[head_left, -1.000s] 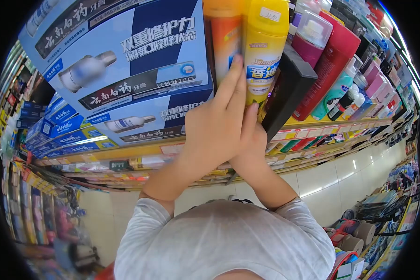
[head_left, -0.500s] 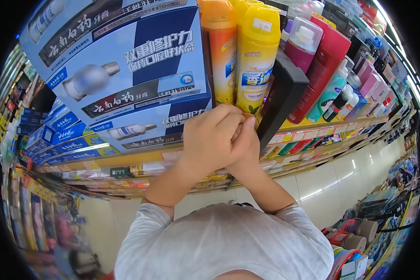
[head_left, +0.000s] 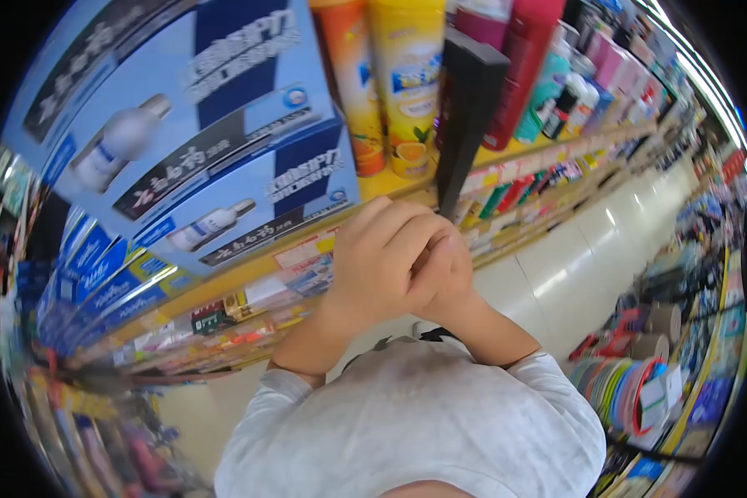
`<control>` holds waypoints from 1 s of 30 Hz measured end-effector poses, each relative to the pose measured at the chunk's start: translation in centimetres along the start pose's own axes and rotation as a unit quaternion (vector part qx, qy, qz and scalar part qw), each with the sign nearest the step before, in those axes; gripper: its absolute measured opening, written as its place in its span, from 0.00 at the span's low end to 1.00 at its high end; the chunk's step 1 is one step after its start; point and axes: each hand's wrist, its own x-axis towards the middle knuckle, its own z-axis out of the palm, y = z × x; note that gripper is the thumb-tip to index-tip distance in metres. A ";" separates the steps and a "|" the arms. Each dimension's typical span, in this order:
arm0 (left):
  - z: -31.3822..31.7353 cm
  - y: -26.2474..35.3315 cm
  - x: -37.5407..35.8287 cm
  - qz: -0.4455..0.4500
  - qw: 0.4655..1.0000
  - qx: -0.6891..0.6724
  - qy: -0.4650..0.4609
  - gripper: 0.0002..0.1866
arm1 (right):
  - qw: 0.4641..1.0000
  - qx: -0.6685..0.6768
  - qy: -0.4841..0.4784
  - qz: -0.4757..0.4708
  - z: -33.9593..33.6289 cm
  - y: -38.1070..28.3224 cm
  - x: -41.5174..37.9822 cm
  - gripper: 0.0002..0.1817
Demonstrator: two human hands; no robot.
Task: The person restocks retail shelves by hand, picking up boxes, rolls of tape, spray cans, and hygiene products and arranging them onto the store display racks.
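Note:
My left hand (head_left: 378, 261) is closed over my right hand (head_left: 450, 278), and the two are clasped in front of the shelf edge. Left-hand fingers lie on top; most of the right-hand fingers are hidden beneath. Nothing shows between them. Just beyond stand a yellow spray can (head_left: 408, 95) with an orange-fruit picture and an orange-and-yellow can (head_left: 357, 108). To their left are stacked blue toothpaste boxes (head_left: 261, 195). A black upright divider (head_left: 466, 108) stands right of the cans, close behind the hands.
Beyond the divider are a red can (head_left: 519, 83), a teal bottle (head_left: 544, 95) and other toiletries. Lower shelves with packaged goods (head_left: 249, 307) run below the yellow shelf edge. Tiled floor (head_left: 548, 257) lies to the right, with stacked coloured round items (head_left: 618, 390) beside the aisle.
The view has shifted, so the shelf goods appear higher and further left. My hands stay clasped and now appear below the shelf edge rather than overlapping the cans' bases.

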 end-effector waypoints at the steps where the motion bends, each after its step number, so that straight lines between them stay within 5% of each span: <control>1: 0.4 0.2 -0.7 -0.002 1.000 -0.024 -0.006 0.06 | 1.000 0.009 -0.008 0.023 -0.3 -0.1 -1.0 0.16; 4: 2.2 0.2 -3.3 -0.002 0.994 -0.108 -0.020 0.11 | 0.992 -0.123 -0.034 -0.013 -1.9 -1.2 -3.2 0.23; 7: 5.3 1.0 -4.8 0.055 0.987 -0.126 0.085 0.19 | 0.945 -0.327 0.028 -0.009 -2.9 -3.5 -4.8 0.34; 8: 5.5 1.0 -5.4 0.055 0.992 -0.110 0.016 0.32 | 0.953 -0.287 0.094 -0.035 -3.3 -2.0 -6.0 0.48; 12: 10.4 3.6 -6.2 0.025 0.955 -0.291 -0.056 0.51 | 0.912 -0.393 0.112 -0.036 -9.4 -4.0 -7.2 0.58; 14: 12.9 5.7 -6.2 0.002 0.941 -0.338 -0.017 0.54 | 0.911 -0.390 0.135 -0.027 -11.3 -3.9 -8.7 0.58; 17: 15.5 9.6 -5.3 -0.032 0.920 -0.386 -0.061 0.55 | 0.937 -0.314 0.150 -0.018 -14.5 -3.7 -11.0 0.59; 20: 16.9 13.5 -3.4 -0.124 0.842 -0.423 -0.313 0.38 | 0.947 -0.284 0.054 0.141 -19.4 -5.2 -13.1 0.46; 24: 22.9 20.0 0.9 0.085 0.867 -0.376 -0.316 0.30 | 0.926 -0.332 0.111 0.144 -28.3 -6.5 -14.9 0.33; 26: 29.3 22.9 -1.9 0.094 0.877 -0.344 -0.321 0.29 | 0.933 -0.276 0.183 0.145 -32.4 -6.4 -17.4 0.33; 30: 35.0 31.5 -1.0 0.117 0.793 -0.399 -0.445 0.27 | 0.884 -0.331 0.279 0.179 -39.6 -9.4 -22.4 0.31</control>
